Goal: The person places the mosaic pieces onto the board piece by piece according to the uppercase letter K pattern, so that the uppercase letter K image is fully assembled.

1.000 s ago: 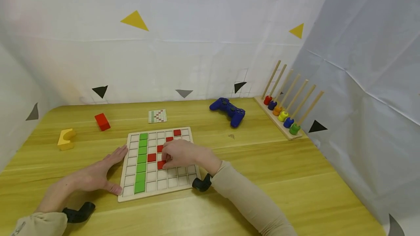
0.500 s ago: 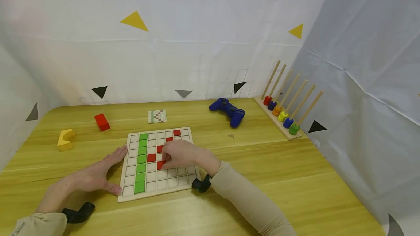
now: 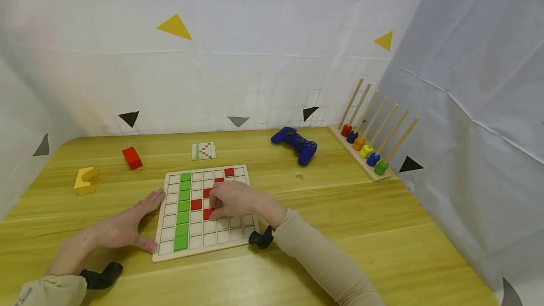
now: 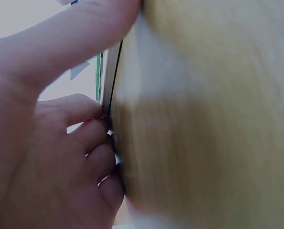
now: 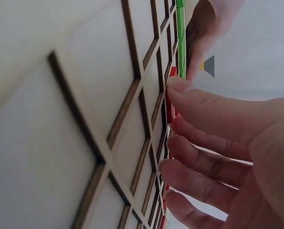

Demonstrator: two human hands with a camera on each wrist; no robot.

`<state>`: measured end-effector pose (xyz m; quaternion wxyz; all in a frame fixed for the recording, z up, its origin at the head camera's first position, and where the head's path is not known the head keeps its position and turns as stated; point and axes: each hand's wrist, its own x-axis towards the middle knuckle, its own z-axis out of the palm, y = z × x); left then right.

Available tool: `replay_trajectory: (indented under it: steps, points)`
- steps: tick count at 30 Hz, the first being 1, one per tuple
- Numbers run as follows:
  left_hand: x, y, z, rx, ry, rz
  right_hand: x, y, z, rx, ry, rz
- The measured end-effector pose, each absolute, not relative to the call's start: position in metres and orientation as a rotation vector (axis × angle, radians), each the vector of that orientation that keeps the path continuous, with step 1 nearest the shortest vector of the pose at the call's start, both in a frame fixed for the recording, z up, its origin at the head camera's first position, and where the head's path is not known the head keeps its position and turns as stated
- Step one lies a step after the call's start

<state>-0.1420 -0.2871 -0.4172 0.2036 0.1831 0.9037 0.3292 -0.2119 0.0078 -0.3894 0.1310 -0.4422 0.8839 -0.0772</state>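
Note:
A pale wooden grid board (image 3: pixel 210 239) lies on the table, with a column of green tiles (image 3: pixel 183 206) on its left part. Several red tiles sit in a diagonal to the right of that column. My right hand (image 3: pixel 233 198) is over the board's middle, thumb and index finger pinching a red tile (image 3: pixel 208 214) at its edge. In the right wrist view the thumb lies against this red tile (image 5: pixel 169 106). My left hand (image 3: pixel 121 225) rests on the table, fingers extended and thumb spread, touching the board's left edge. My right hand hides part of the grid.
Behind the board lies a small pattern card (image 3: pixel 204 150). A red block (image 3: pixel 132 158) and a yellow arch block (image 3: pixel 86 181) are at the left. A blue game controller (image 3: pixel 295 145) is at the back, and a peg stand with coloured beads (image 3: pixel 360 154) at the right.

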Motion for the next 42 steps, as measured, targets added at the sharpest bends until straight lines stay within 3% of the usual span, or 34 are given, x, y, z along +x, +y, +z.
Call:
replay_trajectory:
  steps: [23, 42]
  points:
    - [-0.142, -0.287, -0.419, 0.501, 2.519, 0.910, -0.216, 0.017, -0.384, -1.299, 2.561, -0.337]
    - [-0.142, -0.287, -0.418, 0.510, 2.527, 0.905, -0.245, 0.116, -0.365, -1.241, 2.601, -0.645]
